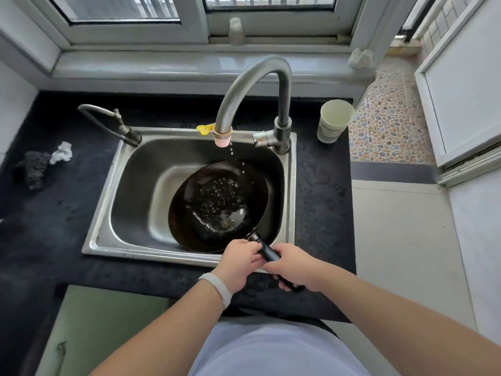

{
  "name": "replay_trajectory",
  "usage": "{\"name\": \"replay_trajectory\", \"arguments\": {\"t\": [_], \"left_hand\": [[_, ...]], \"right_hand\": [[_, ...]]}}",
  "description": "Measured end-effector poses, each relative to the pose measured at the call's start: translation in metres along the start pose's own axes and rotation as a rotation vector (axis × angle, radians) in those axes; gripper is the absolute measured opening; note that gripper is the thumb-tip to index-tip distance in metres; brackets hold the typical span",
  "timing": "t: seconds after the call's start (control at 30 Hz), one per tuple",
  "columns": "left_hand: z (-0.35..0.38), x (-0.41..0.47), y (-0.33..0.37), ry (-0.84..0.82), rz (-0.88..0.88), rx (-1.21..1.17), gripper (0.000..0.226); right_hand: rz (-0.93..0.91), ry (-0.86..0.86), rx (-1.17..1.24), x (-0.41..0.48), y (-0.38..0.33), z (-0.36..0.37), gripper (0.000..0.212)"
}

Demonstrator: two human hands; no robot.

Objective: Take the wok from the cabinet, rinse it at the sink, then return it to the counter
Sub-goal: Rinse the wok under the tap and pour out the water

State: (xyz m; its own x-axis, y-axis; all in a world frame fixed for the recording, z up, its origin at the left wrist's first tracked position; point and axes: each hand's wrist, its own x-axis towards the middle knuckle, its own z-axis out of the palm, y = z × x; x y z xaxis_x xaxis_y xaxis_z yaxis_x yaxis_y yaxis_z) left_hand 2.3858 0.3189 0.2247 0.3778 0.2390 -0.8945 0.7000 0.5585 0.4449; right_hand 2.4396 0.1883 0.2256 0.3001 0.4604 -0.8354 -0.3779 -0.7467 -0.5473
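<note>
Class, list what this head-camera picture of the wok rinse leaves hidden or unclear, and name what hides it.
1. Head view: most of the wok handle, covered by the left hand and right hand gripping it.
2. Head view: the drain of the sink, unseen; the wok covers much of the basin floor.
3. Head view: the windowsill bottle, too blurred to read.

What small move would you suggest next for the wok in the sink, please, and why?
Probably tilt the wok to pour its water into the sink. The faucet only drips, water pools in the wok's bottom, and the left hand and right hand both grip the handle, so it looks ready to empty.
</note>
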Motion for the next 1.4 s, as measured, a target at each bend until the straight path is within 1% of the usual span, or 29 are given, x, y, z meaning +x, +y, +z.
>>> {"name": "replay_trajectory", "arguments": {"t": [0.07,0.1,0.2,0.23,0.27,0.3,0.37,0.4,0.43,0.53,0.6,0.67,0.7,0.73,0.77,0.83,0.93,1.0,1.07,1.1,1.23,1.4], "left_hand": [[0.002,-0.004,-0.005,0.015,0.031,0.006,0.023],[0.002,-0.002,-0.008,0.027,0.042,0.018,0.032],[0.001,0.002,-0.015,0.043,0.060,0.058,0.078],[0.002,0.001,-0.016,0.045,0.066,0.068,0.086],[0.003,0.000,-0.017,0.049,0.068,0.043,0.082],[0.003,0.000,-0.017,0.049,0.070,0.009,0.068],[0.003,-0.006,-0.013,0.003,0.079,-0.026,0.023],[0.004,-0.010,-0.010,-0.036,0.086,-0.041,0.009],[0.004,-0.010,-0.008,-0.065,0.084,-0.060,0.008],[0.003,-0.015,-0.002,-0.118,0.058,-0.174,0.018],[0.000,-0.014,-0.001,-0.156,0.021,-0.256,0.015],[-0.007,-0.008,-0.003,-0.148,0.012,-0.328,0.070],[-0.010,-0.004,-0.005,-0.152,0.030,-0.363,0.085],[-0.012,-0.005,-0.004,-0.169,0.045,-0.388,0.091],[-0.012,-0.005,-0.005,-0.167,0.052,-0.411,0.092],[-0.012,-0.009,-0.004,-0.176,0.067,-0.456,0.087],[-0.012,-0.018,-0.005,-0.178,0.114,-0.500,0.073],[-0.011,-0.026,-0.004,-0.181,0.152,-0.502,0.055],[-0.012,-0.032,-0.004,-0.174,0.185,-0.500,0.027],[-0.012,-0.035,-0.004,-0.166,0.198,-0.506,0.021],[-0.017,-0.047,-0.003,-0.155,0.240,-0.553,0.022],[-0.028,-0.060,-0.001,-0.173,0.308,-0.564,0.028]], "right_hand": [[-0.023,0.007,-0.022,0.000,-0.001,0.002,0.006],[-0.030,0.010,-0.037,0.000,-0.001,0.002,0.007],[-0.044,0.022,-0.073,0.000,-0.001,0.000,0.016],[-0.052,0.024,-0.076,0.000,-0.002,-0.001,0.017],[-0.062,0.024,-0.074,0.000,-0.002,-0.002,0.017],[-0.072,0.023,-0.071,0.000,-0.003,-0.003,0.015],[-0.093,0.016,-0.062,-0.003,-0.004,-0.004,0.009],[-0.102,0.009,-0.056,-0.005,-0.006,-0.004,0.007],[-0.113,0.001,-0.053,-0.008,-0.008,-0.003,0.007],[-0.145,-0.020,-0.038,-0.018,-0.014,-0.002,0.005],[-0.162,-0.026,-0.042,-0.022,-0.017,-0.002,0.007],[-0.170,-0.021,-0.069,-0.024,-0.019,-0.001,0.010],[-0.176,-0.018,-0.081,-0.025,-0.021,-0.001,0.012],[-0.183,-0.019,-0.089,-0.026,-0.023,-0.002,0.014],[-0.194,-0.024,-0.095,-0.027,-0.025,-0.002,0.013],[-0.219,-0.037,-0.103,-0.030,-0.028,-0.003,0.007],[-0.248,-0.063,-0.105,-0.037,-0.032,-0.005,0.005],[-0.272,-0.080,-0.108,-0.040,-0.034,-0.005,0.007],[-0.295,-0.087,-0.115,-0.042,-0.034,-0.003,0.008],[-0.307,-0.087,-0.121,-0.043,-0.034,-0.002,0.008],[-0.347,-0.092,-0.145,-0.045,-0.035,0.004,0.005],[-0.360,-0.106,-0.095,-0.047,-0.042,0.014,0.016]]}}
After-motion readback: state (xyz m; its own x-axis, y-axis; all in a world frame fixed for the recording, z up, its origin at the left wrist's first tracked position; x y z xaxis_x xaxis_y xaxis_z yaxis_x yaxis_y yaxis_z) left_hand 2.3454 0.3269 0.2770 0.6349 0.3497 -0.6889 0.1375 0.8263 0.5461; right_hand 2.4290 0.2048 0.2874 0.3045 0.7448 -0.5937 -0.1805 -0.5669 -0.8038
